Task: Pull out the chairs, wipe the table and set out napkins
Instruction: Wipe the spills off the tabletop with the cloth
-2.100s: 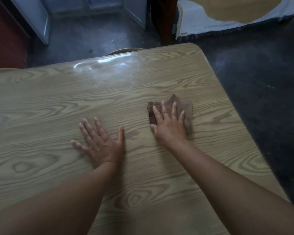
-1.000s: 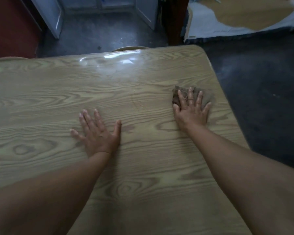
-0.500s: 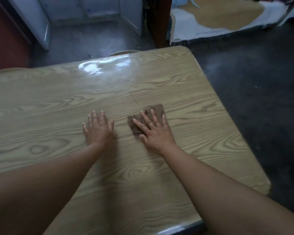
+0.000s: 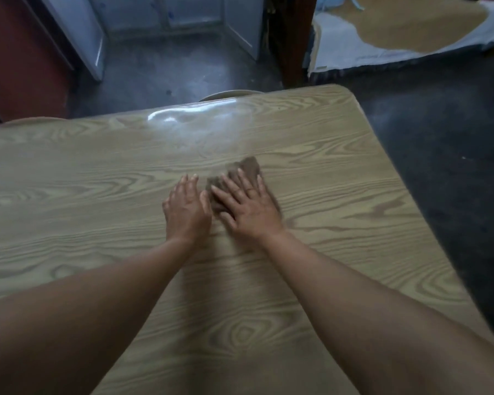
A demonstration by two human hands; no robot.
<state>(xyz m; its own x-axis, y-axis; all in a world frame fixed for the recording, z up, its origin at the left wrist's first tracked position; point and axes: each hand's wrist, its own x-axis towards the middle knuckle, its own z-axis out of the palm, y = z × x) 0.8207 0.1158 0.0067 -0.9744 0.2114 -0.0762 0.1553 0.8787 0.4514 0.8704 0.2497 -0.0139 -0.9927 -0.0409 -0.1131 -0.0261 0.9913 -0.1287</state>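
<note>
A light wood-grain table [image 4: 340,172] fills most of the view. Near its middle lies a brown cloth [image 4: 250,168], flat on the surface. My right hand [image 4: 247,208] presses down on the cloth with straight, spread fingers, covering most of it. My left hand [image 4: 184,208] lies flat on the bare tabletop right beside it, its thumb almost touching the cloth's left edge. No napkins are in view.
The rounded top of a chair back [image 4: 228,95] shows just past the table's far edge. Dark floor [image 4: 445,143] runs along the right side. A wooden post [image 4: 293,38] and a pale mat [image 4: 405,32] lie beyond; white cabinet doors [image 4: 77,35] stand at the far left.
My right hand slid the cloth out toward the right edge, then back to the table's middle. My left hand has drawn in close beside it, fingers together.
</note>
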